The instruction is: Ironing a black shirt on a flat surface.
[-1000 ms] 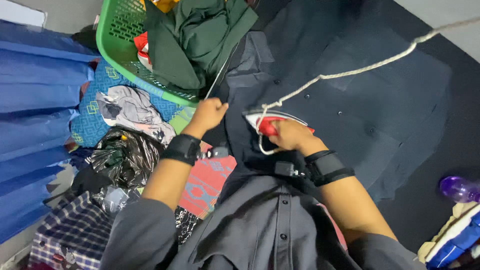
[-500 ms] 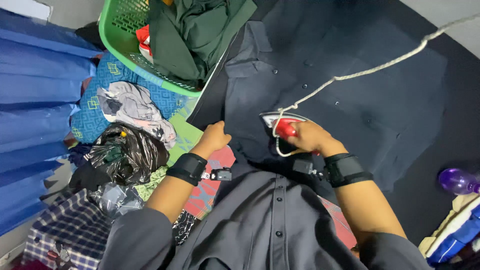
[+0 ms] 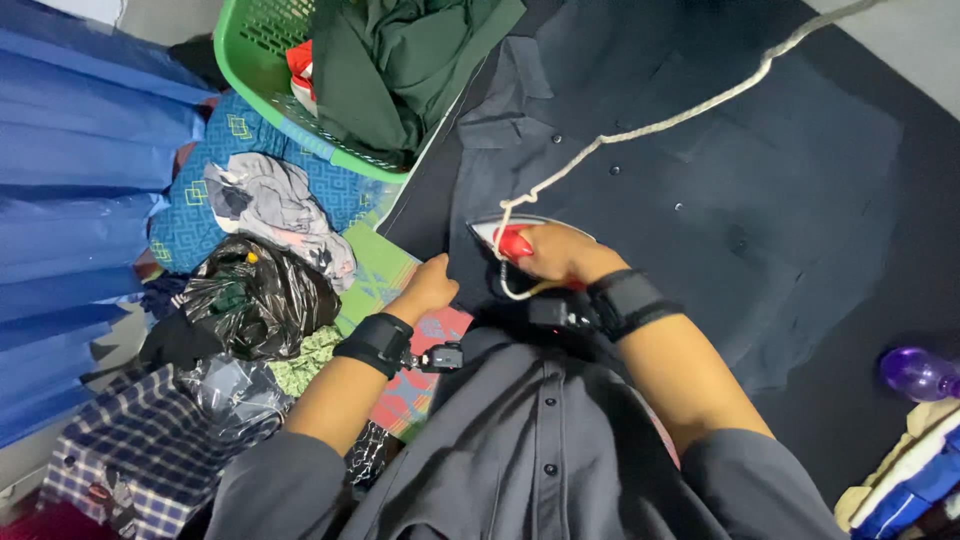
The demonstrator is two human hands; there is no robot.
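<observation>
Blue cloth [image 3: 70,190] hangs in folds at the far left, with a checked fabric [image 3: 120,450] and a crumpled black plastic bag [image 3: 250,295] near it. A green laundry basket [image 3: 260,50] with dark green clothes sits far left of a dark ironing surface [image 3: 880,270]. On it lies a dark shirt [image 3: 650,170]. The left hand [image 3: 430,285] presses flat on the shirt's near left edge. Just right, the right hand [image 3: 560,255] is wrapped around the red-handled iron [image 3: 515,240], its pale cord [image 3: 680,115] running far right. A purple bottle [image 3: 915,372] lies near right.
</observation>
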